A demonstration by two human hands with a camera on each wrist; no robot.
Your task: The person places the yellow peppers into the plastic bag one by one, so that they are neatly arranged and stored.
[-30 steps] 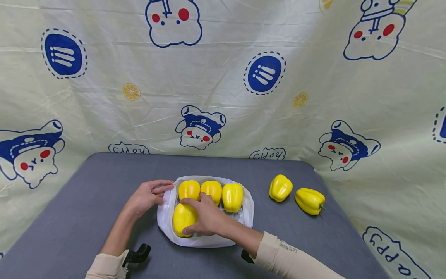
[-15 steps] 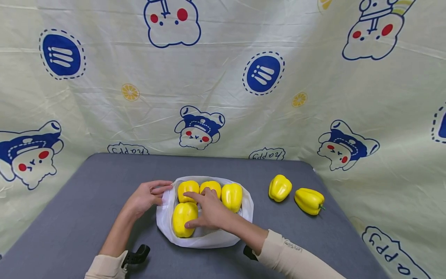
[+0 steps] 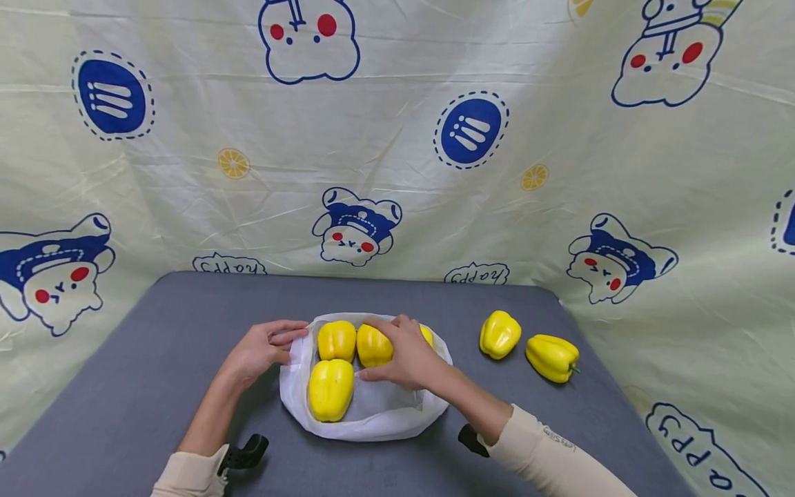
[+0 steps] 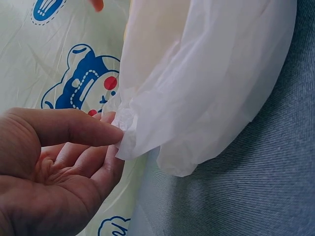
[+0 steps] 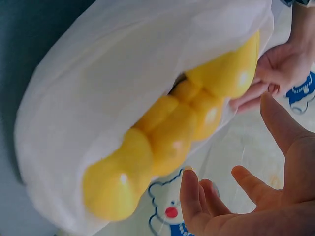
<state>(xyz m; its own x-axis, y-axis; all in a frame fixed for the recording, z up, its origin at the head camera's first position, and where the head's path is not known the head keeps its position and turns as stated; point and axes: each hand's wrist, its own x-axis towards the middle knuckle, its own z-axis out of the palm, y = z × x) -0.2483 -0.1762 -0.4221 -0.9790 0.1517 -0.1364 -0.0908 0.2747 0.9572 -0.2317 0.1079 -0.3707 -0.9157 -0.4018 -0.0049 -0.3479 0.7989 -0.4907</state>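
My left hand (image 3: 263,351) pinches the rim of the white bag (image 3: 373,429) beside it. My right hand (image 3: 404,357), fingers spread and gripping nothing, hangs over the bagged peppers (image 3: 330,391). Two loose peppers lie right of my right hand, the closer hand: a nearer pepper (image 3: 499,335), and a farther pepper (image 3: 552,359) with its long axis slanting, stem pointing away from me.

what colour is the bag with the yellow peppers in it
The bag is white; the left wrist view shows it best.

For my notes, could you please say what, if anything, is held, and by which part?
Left hand pinches the white bag's edge; right hand holds nothing.
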